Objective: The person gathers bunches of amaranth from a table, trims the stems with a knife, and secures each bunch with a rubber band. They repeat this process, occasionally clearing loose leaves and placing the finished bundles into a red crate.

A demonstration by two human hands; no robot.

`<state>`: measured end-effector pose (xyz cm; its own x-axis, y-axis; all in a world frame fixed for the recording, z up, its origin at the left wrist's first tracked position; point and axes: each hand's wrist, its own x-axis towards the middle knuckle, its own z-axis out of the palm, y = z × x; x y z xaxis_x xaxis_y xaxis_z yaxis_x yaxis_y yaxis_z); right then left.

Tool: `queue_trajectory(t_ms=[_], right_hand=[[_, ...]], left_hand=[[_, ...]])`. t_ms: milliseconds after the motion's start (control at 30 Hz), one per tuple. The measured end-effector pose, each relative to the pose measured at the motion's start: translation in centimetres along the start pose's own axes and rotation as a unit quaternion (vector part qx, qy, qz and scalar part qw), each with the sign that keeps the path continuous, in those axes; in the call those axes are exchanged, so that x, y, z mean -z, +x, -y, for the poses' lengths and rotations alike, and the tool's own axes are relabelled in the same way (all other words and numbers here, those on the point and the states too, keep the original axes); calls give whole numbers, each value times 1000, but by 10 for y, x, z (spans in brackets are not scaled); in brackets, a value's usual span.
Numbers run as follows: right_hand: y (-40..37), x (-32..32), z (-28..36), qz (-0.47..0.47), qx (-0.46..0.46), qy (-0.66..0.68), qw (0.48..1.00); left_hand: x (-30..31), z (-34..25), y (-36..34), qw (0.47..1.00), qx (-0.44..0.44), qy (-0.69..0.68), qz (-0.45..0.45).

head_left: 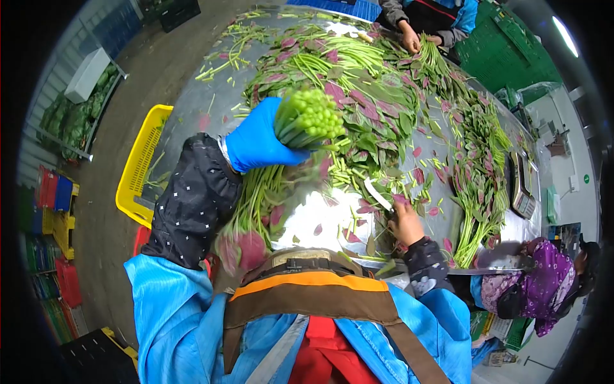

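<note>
My left hand (pixel 259 137), in a blue glove, is wrapped round a thick bundle of green stems (pixel 308 118), its cut ends facing up and its leaves hanging blurred below. My bare right hand (pixel 407 224) is closed on a knife (pixel 377 194) with a pale, curved blade pointing up and left. Between the hands, short cut stem pieces (pixel 345 176) lie on the metal table (pixel 192 121). Beyond them spreads a large heap of green and purple leafy vegetables (pixel 377 115).
A yellow basket (pixel 137 160) stands at the table's left edge. Across the table, a co-worker's hands (pixel 412 41) hold stems. A scale (pixel 521 192) sits at the right edge; another person (pixel 543 281) is near it. Green crates (pixel 505 48) stand behind.
</note>
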<state>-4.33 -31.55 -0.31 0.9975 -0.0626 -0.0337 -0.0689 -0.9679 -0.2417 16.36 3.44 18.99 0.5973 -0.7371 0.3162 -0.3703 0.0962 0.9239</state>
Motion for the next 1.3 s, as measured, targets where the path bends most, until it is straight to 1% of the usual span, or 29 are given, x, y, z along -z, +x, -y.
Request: queue_trajectory(t_ms=[33, 100, 200, 233, 300, 400, 433, 467, 500, 533, 600, 633, 667, 700, 733, 767, 800, 900, 967, 1000, 1033, 1067, 1100, 1133, 1167, 1200, 1233, 1267, 1300], right_hand=[[13, 15, -4, -28, 36, 27, 999], [44, 75, 39, -167, 107, 73, 977], [79, 133, 107, -219, 140, 249, 933], [91, 141, 124, -237, 181, 283, 912], [109, 151, 160, -258, 240, 282, 892], [124, 137, 201, -296, 288, 233, 880], [128, 124, 212, -244, 281, 275, 887], [131, 114, 217, -190, 272, 315, 889], [128, 111, 217, -182, 285, 308, 889], [126, 109, 217, -175, 300, 300, 889], [113, 90, 216, -186, 266, 356, 876], [107, 81, 220, -189, 252, 384, 868], [107, 81, 220, -187, 243, 373, 876], [107, 81, 220, -186, 234, 362, 883], [107, 72, 216, -193, 189, 409, 872], [107, 67, 215, -192, 185, 412, 871], [106, 67, 214, -191, 183, 416, 870], [82, 99, 211, -178, 167, 350, 904], [85, 90, 185, -82, 133, 199, 967], [92, 73, 166, -45, 130, 94, 986], [100, 57, 150, 24, 127, -28, 991], [107, 28, 126, 29, 172, -98, 980], [106, 24, 120, 90, 191, -180, 961], [99, 25, 113, 110, 210, -205, 950], [88, 39, 119, 84, 226, -187, 952], [81, 47, 127, 58, 241, -167, 954], [81, 42, 129, 75, 228, -162, 957], [80, 35, 132, 91, 213, -158, 960], [76, 26, 133, 109, 195, -152, 963]], left_hand=[[1, -14, 3, 1000, 8, -12, -22], [9, -15, 12, 998, -34, -1, -54], [9, -9, 24, 988, -88, -56, -117], [7, -8, 26, 983, -95, -81, -135], [-2, -22, 30, 970, -94, -178, -134], [-16, -21, 31, 971, -114, -135, -161], [-25, -27, 27, 970, -120, -92, -192], [-27, -26, 27, 968, -84, -128, -200], [-30, -24, 27, 963, -49, -165, -210], [-35, -27, 21, 963, -137, -124, -198], [-45, -26, 15, 936, -118, -251, -217], [-50, -23, 12, 937, -120, -247, -215], [-52, -16, 11, 952, -128, -174, -217], [-58, -12, 12, 950, -116, -199, -213], [-64, -9, 11, 947, -103, -222, -209], [-66, -1, 7, 956, -109, -169, -216], [-69, -6, 0, 955, -79, -185, -217], [-55, -6, -13, 944, -76, -282, -151], [-34, -7, -10, 922, -191, -293, -166], [-13, 26, -14, 904, -143, -320, -244], [2, 39, -35, 812, -84, -514, -262], [21, 63, -47, 740, -130, -639, -164], [29, 74, -67, 780, -101, -587, -191], [34, 84, -81, 816, -76, -532, -214], [32, 90, -90, 846, -1, -457, -275], [32, 94, -100, 863, 76, -376, -328], [29, 97, -106, 869, 154, -289, -372], [22, 101, -111, 871, 209, -258, -362], [14, 111, -114, 873, 225, -263, -344]])
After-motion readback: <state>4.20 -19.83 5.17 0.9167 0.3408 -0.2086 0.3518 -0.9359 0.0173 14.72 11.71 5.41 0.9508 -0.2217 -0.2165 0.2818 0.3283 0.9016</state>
